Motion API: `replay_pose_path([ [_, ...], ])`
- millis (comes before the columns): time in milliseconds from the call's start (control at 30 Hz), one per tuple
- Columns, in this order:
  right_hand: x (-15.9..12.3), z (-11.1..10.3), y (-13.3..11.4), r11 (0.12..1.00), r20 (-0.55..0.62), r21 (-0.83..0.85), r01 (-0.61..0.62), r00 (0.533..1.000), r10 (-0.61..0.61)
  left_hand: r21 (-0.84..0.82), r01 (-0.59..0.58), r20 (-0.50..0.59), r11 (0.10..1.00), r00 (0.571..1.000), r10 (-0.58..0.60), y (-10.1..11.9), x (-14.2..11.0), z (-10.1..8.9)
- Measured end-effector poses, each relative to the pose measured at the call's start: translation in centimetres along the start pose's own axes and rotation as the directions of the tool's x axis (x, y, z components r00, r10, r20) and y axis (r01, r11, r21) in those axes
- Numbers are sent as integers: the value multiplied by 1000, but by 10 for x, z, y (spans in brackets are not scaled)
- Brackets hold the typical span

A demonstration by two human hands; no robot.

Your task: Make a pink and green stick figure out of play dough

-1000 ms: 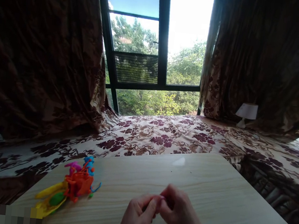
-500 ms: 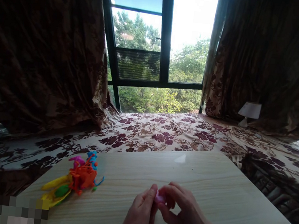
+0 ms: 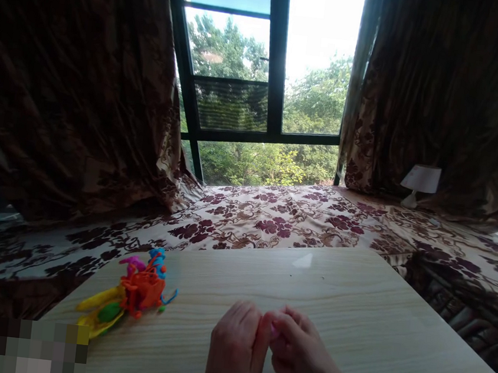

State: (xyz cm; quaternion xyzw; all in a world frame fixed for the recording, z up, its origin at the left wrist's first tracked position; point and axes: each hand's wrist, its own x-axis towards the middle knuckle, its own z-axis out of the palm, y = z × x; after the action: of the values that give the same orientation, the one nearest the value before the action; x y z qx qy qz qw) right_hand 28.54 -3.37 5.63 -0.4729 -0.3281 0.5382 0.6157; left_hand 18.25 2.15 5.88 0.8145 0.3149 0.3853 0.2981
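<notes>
My left hand and my right hand meet over the near middle of a light wooden table. Their fingertips pinch a small pink lump of modelling clay between them, most of it hidden by the fingers. Both hands are closed around it. To the left on the table lies a heap of colourful clay pieces, orange, yellow, green, blue and magenta, well apart from my hands.
Beyond the table a flowered cloth covers a wide ledge under a dark-framed window. Heavy brown curtains hang on both sides. A small white lamp stands at the far right.
My hands have closed tighter together, so the pink lump shows less than half a second ago. The view has tilted slightly; the clay heap has not moved.
</notes>
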Motion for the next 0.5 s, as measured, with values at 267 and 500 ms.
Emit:
replay_pose_path([
  [267,-9,-25,-18,243,424,-768,593,755,-501,-476,770,667,424,631,-397,-2,-1,8],
  [500,1,-22,-6,-28,415,-877,480,726,-548,-489,648,461,585,761,-457,3,-9,22],
])
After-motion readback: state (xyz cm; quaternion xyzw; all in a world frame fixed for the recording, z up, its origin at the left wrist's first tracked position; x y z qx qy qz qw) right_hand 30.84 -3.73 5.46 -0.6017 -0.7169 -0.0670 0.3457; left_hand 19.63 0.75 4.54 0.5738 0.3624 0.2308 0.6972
